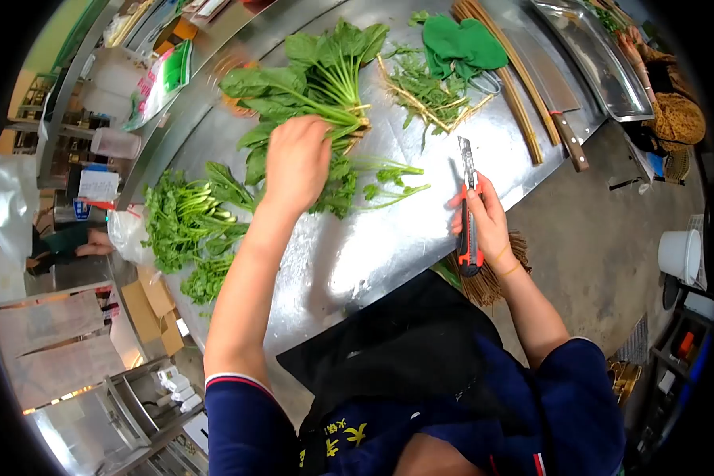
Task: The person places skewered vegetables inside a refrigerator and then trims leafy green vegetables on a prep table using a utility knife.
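My left hand point(297, 159) is on the leafy spinach point(333, 75), its fingers curled round stems near the lower part of the bunch; the fingertips are partly hidden. My right hand point(488, 216) grips a red and black utility knife point(470, 226), with its blade out and pointing away from me. Between the hands lie loose green stalks point(393, 190) on the metal table point(357, 258). A heap of leafy greens with pale cut stems point(186, 214) sits left of my left forearm.
Beyond my right hand are a green cloth-like item point(462, 46), plant scraps point(428, 91), long brown sticks point(523, 87), a cleaver point(543, 75) and a metal tray point(599, 59). A bundle of thin brown stalks point(484, 287) is below the table edge. Another person's hand point(95, 243) shows at left.
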{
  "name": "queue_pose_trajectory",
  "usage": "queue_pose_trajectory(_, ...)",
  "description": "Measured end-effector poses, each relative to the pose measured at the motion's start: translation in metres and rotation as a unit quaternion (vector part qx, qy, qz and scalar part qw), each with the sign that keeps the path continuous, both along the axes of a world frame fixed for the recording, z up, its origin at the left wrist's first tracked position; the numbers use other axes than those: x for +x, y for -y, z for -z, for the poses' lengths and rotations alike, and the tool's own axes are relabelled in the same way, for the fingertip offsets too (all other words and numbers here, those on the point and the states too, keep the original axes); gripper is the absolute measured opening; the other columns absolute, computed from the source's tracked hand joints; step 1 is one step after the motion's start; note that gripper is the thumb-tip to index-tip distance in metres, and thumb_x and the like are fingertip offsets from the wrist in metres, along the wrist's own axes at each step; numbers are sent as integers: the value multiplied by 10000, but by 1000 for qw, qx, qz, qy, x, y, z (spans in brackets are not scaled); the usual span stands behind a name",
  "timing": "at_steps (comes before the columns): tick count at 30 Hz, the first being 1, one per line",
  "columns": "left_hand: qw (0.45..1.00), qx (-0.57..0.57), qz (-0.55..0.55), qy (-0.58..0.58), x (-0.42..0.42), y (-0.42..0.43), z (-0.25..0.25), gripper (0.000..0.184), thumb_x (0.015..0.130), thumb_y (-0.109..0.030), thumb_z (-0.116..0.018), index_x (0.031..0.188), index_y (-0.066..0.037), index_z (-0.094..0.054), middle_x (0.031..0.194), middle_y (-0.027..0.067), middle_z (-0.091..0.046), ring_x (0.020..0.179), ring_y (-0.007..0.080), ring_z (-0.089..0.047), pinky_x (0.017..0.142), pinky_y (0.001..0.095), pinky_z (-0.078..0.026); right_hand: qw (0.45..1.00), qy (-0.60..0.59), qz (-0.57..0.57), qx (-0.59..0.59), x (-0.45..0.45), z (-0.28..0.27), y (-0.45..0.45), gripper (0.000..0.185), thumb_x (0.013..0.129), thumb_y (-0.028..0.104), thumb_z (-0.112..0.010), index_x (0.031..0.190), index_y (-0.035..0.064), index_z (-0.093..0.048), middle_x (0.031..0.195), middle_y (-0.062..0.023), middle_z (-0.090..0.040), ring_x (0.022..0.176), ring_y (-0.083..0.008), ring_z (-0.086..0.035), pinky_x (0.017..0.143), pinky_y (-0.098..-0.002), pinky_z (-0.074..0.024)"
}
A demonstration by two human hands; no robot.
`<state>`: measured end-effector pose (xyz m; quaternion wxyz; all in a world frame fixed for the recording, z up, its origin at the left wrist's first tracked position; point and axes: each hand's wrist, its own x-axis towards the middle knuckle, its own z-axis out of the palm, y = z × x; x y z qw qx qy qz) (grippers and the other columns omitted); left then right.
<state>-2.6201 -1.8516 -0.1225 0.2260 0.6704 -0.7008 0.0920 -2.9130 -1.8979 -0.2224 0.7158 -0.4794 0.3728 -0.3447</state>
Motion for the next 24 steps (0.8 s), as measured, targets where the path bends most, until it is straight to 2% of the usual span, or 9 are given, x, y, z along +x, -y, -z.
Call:
queue_pose_trajectory(7,954,67,77,281,35,106,32,343,775,-32,-548,1093,-124,-640,1270,91,-540,1236,272,-442,1024,421,-342,1000,-19,12,3,3,-4,0,393,985,191,-431,1336,33,-355,855,-82,-584,561,-106,-564,509,-249,-512)
queue_pose_trajectory(11,975,-3,96,198,45,106,7,354,786,-39,-577,1124,-133,-625,1274,93,-539,1234,274,-455,1035,398,-333,999,-45,14,-10,4,-4,0,405,979,195,-446,1337,33,-350,826,-76,-585,539,-105,-557,487,-246,-504)
queue_pose_trajectory(14,977,-179,20,-115,44,89,-38,327,860,-52,-558,1185,-87,-578,1258,100,-550,1187,235,-498,1003,344,-361,999,-49,22,6,3,-2,-2,408,976,194,-451,1339,38,-351,821,-76,-587,536,-104,-553,486,-246,-502)
queue_pose_trajectory(16,852,-205,54,-478,44,64,-71,274,911,-69,-535,1182,-33,-549,1231,81,-560,987,160,-580,817,273,-464,999,-39,27,-4,3,-1,-2,391,973,198,-457,1318,36,-369,811,-79,-589,536,-110,-552,491,-254,-504)
queue_pose_trajectory(17,837,-231,79,-490,38,49,-93,298,947,-116,-509,1223,-3,-505,1228,59,-551,962,92,-552,814,244,-466,999,-44,24,-11,3,-2,-3,351,973,201,-457,1274,32,-394,806,-78,-590,536,-112,-552,489,-255,-502)
queue_pose_trajectory(20,717,-228,123,-647,35,13,-119,314,951,-141,-482,1226,13,-483,1166,117,-581,998,181,-575,877,321,-477,998,-25,-4,51,3,-6,2,196,962,195,-494,1066,35,-454,773,-75,-580,525,-120,-535,486,-253,-479)
queue_pose_trajectory(22,693,-165,158,-683,33,-5,-117,349,962,-193,-452,1233,26,-457,1115,145,-596,1008,219,-579,881,353,-473,1000,-16,2,7,-1,-10,9,217,915,163,-565,1055,26,-472,775,-58,-574,546,-118,-541,508,-253,-468)
queue_pose_trajectory(23,704,-123,154,-683,27,-12,-116,414,977,-252,-400,1277,34,-417,1098,158,-586,1071,299,-552,958,421,-418,995,-38,10,-97,2,-32,11,227,885,119,-596,1053,34,-469,746,-32,-534,555,-91,-502,518,-234,-431)
queue_pose_trajectory(24,699,-99,134,-695,15,-18,-111,424,972,-269,-403,1268,33,-420,1000,121,-588,965,259,-581,937,428,-426,981,-64,33,-181,7,-57,11,226,881,85,-584,1064,29,-462,742,-12,-501,596,-81,-475,550,-227,-410)
